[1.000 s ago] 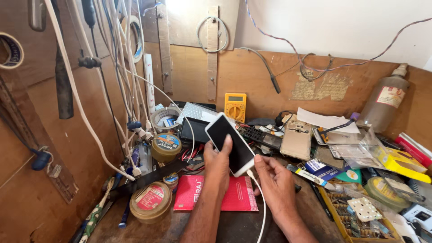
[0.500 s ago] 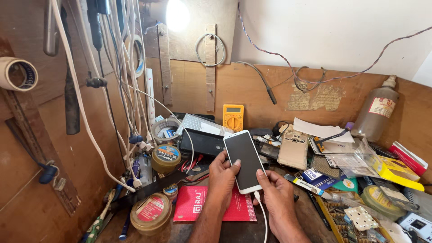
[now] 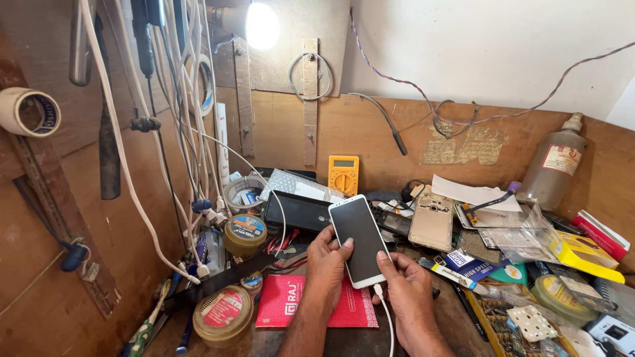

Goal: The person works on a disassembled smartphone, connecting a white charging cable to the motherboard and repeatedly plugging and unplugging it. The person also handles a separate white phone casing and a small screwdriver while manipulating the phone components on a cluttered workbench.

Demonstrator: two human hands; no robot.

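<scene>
Right now you are holding a white phone (image 3: 359, 239), dark screen up, above the cluttered table (image 3: 423, 330); your left hand (image 3: 327, 261) and right hand (image 3: 407, 287) are each closing their grip on its lower edges, with a white cable (image 3: 385, 320) hanging from its bottom end over a red packet (image 3: 291, 301).

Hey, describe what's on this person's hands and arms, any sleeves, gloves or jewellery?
Both the left hand and the right hand are bare: no gloves, and no rings or watch that show. The forearms are uncovered down to the bottom edge of the picture, with no sleeve in view.
</scene>
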